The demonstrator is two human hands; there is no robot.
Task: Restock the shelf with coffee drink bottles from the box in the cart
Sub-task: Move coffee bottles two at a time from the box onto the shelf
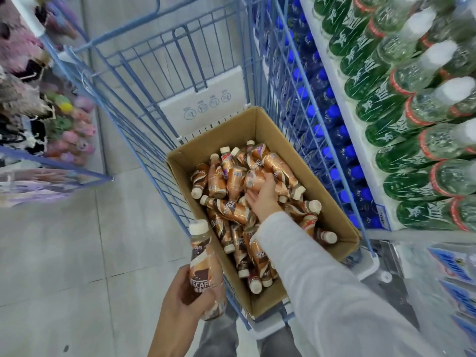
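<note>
An open cardboard box sits in the blue wire cart and holds several brown coffee drink bottles with cream caps, lying loose in a heap. My left hand grips one upright coffee bottle by its lower half, just left of the box's near corner. My right hand, in a grey sleeve, reaches into the box and its fingers curl around a bottle in the top of the heap.
The shelf on the right carries rows of green-labelled water bottles above and blue-capped bottles lower down, close against the cart's side. Plush toys hang on a rack at the left. Grey tiled floor lies left of the cart.
</note>
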